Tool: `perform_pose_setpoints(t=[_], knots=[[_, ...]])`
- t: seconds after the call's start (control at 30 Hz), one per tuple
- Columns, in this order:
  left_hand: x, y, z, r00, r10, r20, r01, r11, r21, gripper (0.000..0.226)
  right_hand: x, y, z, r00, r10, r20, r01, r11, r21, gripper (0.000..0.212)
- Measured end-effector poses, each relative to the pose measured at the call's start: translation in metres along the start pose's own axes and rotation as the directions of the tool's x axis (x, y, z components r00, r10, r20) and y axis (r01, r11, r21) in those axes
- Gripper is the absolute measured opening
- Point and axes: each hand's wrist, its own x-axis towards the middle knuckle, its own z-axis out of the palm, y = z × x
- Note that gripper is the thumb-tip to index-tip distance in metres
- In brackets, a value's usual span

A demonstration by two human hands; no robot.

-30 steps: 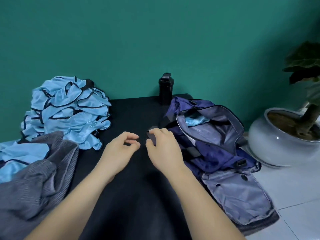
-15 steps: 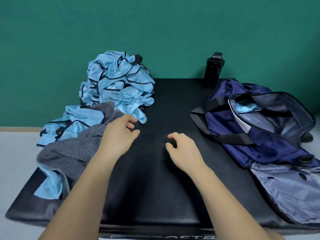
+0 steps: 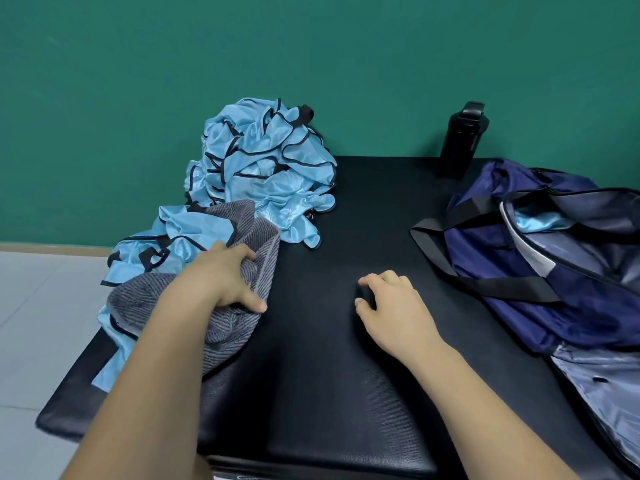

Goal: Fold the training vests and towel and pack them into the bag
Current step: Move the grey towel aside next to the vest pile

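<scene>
Obs. from beside the table.

Left hand [image 3: 225, 275]: palm down on the grey striped towel [image 3: 263, 244], fingers curled into the cloth and bunching it, thumb spread flat on the towel's near fold. A firm hold on the towel, nothing else in it.

Right hand [image 3: 391, 303]: resting on the black padded table [image 3: 329, 393] near its middle, fingers loosely curled with the tips on the surface. Nothing visible in its grasp; the patch under the fingertips is dark, and I read it as shadow.

Towel: crumpled at the table's left side, its near part sagging toward the left edge, its far part lying over some of the vests.

Training vests [image 3: 266, 168]: light blue with black trim, unfolded, heaped at the far left against the green wall [image 3: 138, 64]. More of them spread under and beside the towel, one corner hanging off the left edge above the pale floor [image 3: 27, 306].

Bag [image 3: 554, 289]: navy, on the right side of the table, well apart from both hands, mouth unzipped and gaping. A black strap [image 3: 433, 251] trails from it across the table. Light-blue fabric [image 3: 543, 221] shows just inside the opening.

Black bottle [image 3: 462, 140]: upright at the far edge, just behind the bag.
</scene>
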Motion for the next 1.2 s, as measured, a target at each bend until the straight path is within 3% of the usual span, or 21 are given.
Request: perform_pose_setpoints(t=[0.1,0.2,0.3,0.33,0.4,0.47,0.57,0.67,0.73,0.8,0.87,0.93,1.03,1.13,1.2], knots=[[-0.002,0.009,0.004,0.999,0.003,0.038,-0.005,0.999,0.050,0.119,-0.003,-0.008,0.000,0.999,-0.032,-0.005,0.032,0.995,0.093,0.041],[-0.009,0.011,-0.001,0.998,0.003,-0.057,-0.005,0.999,-0.039,0.078,-0.008,-0.015,-0.001,0.991,-0.132,0.031,0.124,0.973,0.194,0.054],[-0.024,0.017,-0.008,0.984,0.076,-0.164,-0.112,0.968,-0.224,0.046,-0.014,-0.027,-0.005,0.973,-0.205,0.108,0.148,0.907,0.394,0.084],[-0.032,0.021,-0.009,0.973,0.114,-0.201,-0.181,0.919,-0.350,0.029,-0.015,-0.031,-0.006,0.966,-0.224,0.126,0.143,0.876,0.461,0.096],[-0.048,0.034,-0.011,0.961,0.174,-0.214,-0.272,0.724,-0.634,0.009,-0.017,-0.040,-0.007,0.957,-0.247,0.151,0.128,0.830,0.543,0.117],[-0.058,0.047,-0.011,0.949,0.260,-0.177,-0.283,0.463,-0.840,0.015,-0.019,-0.047,-0.011,0.951,-0.274,0.146,0.126,0.769,0.626,0.129],[-0.062,0.059,-0.009,0.915,0.360,-0.183,-0.270,0.207,-0.940,0.022,-0.018,-0.053,-0.014,0.950,-0.287,0.125,0.073,0.593,0.802,0.111],[-0.060,0.063,-0.004,0.902,0.377,-0.210,-0.266,0.104,-0.958,0.023,-0.014,-0.054,-0.016,0.976,-0.197,0.088,-0.001,0.402,0.916,0.068],[-0.060,0.064,-0.002,0.878,0.416,-0.236,-0.294,0.081,-0.952,0.027,-0.011,-0.052,-0.018,0.990,-0.136,0.045,0.007,0.361,0.932,0.045],[-0.059,0.064,-0.002,0.839,0.470,-0.275,-0.366,0.112,-0.924,0.044,-0.007,-0.049,-0.023,0.996,-0.086,-0.013,0.045,0.376,0.926,0.032],[-0.056,0.060,-0.004,0.801,0.524,-0.287,-0.450,0.211,-0.868,0.073,-0.003,-0.043,-0.032,0.995,-0.031,-0.095,0.099,0.401,0.911,0.027],[-0.048,0.051,-0.003,0.794,0.549,-0.261,-0.534,0.426,-0.730,0.101,0.002,-0.034,-0.045,0.985,0.017,-0.172,0.150,0.415,0.897,0.030],[-0.034,0.043,0.011,0.832,0.544,-0.108,-0.535,0.737,-0.414,0.135,0.005,-0.019,-0.064,0.970,0.055,-0.238,0.199,0.389,0.900,0.035],[-0.018,0.047,0.030,0.869,0.495,0.018,-0.479,0.849,-0.222,0.153,0.003,-0.011,-0.073,0.967,0.077,-0.241,0.202,0.339,0.919,0.038],[-0.013,0.054,0.037,0.885,0.463,0.039,-0.451,0.876,-0.168,0.152,0.003,-0.008,-0.074,0.961,0.081,-0.265,0.213,0.393,0.895,0.034]])
